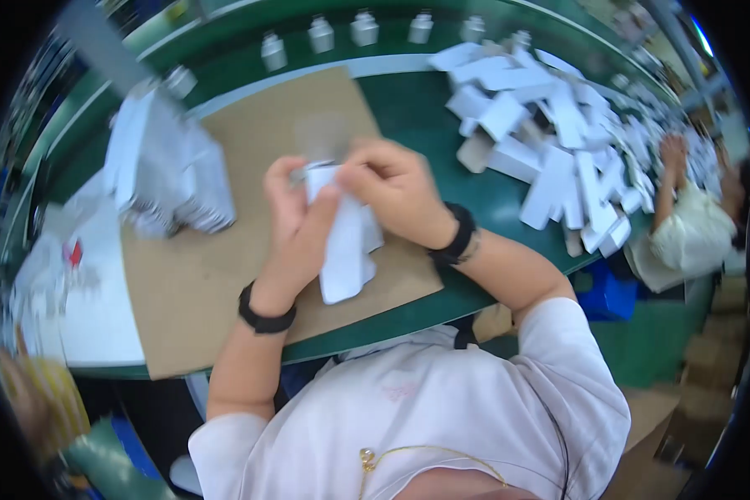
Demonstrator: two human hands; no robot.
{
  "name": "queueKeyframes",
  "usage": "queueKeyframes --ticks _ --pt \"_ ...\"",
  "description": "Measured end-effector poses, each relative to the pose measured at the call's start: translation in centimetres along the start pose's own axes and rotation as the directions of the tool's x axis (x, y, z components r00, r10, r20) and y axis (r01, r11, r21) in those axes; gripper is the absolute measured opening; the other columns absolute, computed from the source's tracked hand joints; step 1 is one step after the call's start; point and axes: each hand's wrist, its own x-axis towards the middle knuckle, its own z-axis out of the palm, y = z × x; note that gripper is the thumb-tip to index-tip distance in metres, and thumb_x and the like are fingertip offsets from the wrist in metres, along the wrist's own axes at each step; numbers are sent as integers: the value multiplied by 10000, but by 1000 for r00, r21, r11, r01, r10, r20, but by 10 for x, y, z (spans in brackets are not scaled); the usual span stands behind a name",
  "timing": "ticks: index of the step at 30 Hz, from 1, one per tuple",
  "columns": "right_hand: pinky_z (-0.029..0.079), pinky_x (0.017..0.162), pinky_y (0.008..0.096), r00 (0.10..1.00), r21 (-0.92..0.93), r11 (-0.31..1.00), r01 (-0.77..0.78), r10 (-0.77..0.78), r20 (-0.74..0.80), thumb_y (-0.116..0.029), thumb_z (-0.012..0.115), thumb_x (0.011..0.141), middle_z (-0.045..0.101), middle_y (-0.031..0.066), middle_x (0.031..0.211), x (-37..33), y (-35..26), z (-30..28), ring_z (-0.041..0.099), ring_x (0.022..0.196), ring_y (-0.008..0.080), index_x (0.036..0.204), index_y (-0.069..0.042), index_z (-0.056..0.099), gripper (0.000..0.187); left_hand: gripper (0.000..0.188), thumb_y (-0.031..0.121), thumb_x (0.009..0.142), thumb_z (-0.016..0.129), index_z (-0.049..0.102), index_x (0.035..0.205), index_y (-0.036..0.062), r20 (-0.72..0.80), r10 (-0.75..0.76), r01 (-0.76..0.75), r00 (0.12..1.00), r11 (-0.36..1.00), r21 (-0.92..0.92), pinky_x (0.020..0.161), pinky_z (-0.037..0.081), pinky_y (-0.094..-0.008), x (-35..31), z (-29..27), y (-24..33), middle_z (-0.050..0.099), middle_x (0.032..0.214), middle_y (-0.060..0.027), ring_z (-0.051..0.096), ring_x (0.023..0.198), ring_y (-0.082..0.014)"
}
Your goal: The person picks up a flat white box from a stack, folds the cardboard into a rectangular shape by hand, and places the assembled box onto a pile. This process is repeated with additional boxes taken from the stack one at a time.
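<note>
A white folding carton (342, 258) lies between my two hands, above a brown cardboard sheet. My left hand (302, 208) is closed round its side, thumb along the carton's face. At the carton's upper end, my right hand (392, 185) pinches the edge with thumb and fingers. Just beyond the fingertips is a blurred, pale, see-through shape (323, 137); I cannot make out what it is. Side flaps of the carton stick out at its lower right.
The cardboard sheet (250, 117) covers part of a green table (408, 108). Stacked flat white cartons (171, 167) stand at left; a big heap of white cartons (550, 125) lies at right. Small white boxes (364, 29) line the far side. Another person (692, 225) works at far right.
</note>
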Motion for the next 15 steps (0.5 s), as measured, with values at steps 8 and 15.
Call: queueKeyframes --ticks 8,15 --pt "470 800 253 991 18 998 -66 64 116 -175 576 873 645 115 1021 10 -7 -14 598 937 160 1039 16 638 261 650 225 879 578 72 1257 69 117 42 -51 992 996 70 711 445 -262 4 -15 -5 557 946 -142 547 812 -145" --pt "483 720 215 988 -29 993 -117 119 95 -104 598 841 670 79 927 16 -10 -22 611 809 99 1018 -2 655 211 673 262 863 602 90 1247 53 186 47 -84 981 977 197 700 448 -267 1 -20 -1 558 930 -156 555 813 -162"
